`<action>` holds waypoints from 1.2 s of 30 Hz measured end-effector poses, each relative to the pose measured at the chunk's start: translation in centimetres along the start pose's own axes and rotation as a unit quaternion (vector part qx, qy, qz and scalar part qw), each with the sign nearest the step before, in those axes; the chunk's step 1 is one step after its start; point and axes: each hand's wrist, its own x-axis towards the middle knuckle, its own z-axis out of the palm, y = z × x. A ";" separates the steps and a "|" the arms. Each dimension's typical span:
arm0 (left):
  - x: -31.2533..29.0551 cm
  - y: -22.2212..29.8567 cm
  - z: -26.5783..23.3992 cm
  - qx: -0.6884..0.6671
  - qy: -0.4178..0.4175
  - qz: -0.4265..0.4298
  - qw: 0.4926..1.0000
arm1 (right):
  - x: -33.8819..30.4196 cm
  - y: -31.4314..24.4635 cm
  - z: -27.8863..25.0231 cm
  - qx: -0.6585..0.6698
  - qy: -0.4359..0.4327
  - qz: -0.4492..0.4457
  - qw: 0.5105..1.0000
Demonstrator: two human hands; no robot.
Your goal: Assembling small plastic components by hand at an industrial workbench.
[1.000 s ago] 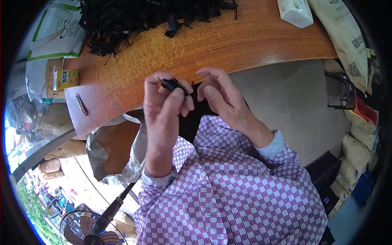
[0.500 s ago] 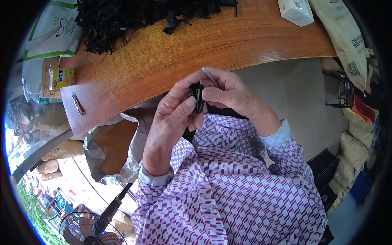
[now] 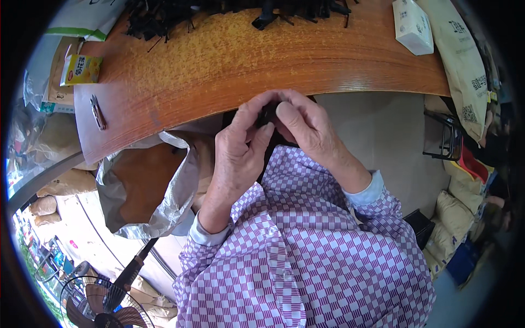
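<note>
1. Left grip (image 3: 239, 150) pinches a small black piece (image 3: 266, 116) near the brown wooden bench (image 3: 208, 65) edge.
2. Right grip (image 3: 310, 127) curls close beside; holding or not, we cannot tell.
3. We note the tangled black heap (image 3: 164, 16) well apart.

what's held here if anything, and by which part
A black piece, held in the left hand; the hands hide most of it, so which part is gripped, and whether the right hand grips it too, cannot be told.

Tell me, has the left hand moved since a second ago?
Yes. The left hand has moved rightward, farther from the small metal tool on the table, and closer to the right hand.
</note>
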 end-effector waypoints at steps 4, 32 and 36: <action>-0.4 -0.3 -1.0 -0.129 0.033 -0.057 0.989 | -0.7 -0.4 1.9 0.078 -0.013 0.073 0.994; -5.4 0.3 -13.4 0.329 0.263 -0.026 0.906 | 4.2 -0.9 -7.6 -0.375 0.121 -0.166 0.904; -8.0 0.5 -17.8 0.497 0.231 -0.089 0.832 | 7.5 0.6 -15.9 -0.580 0.223 -0.190 0.760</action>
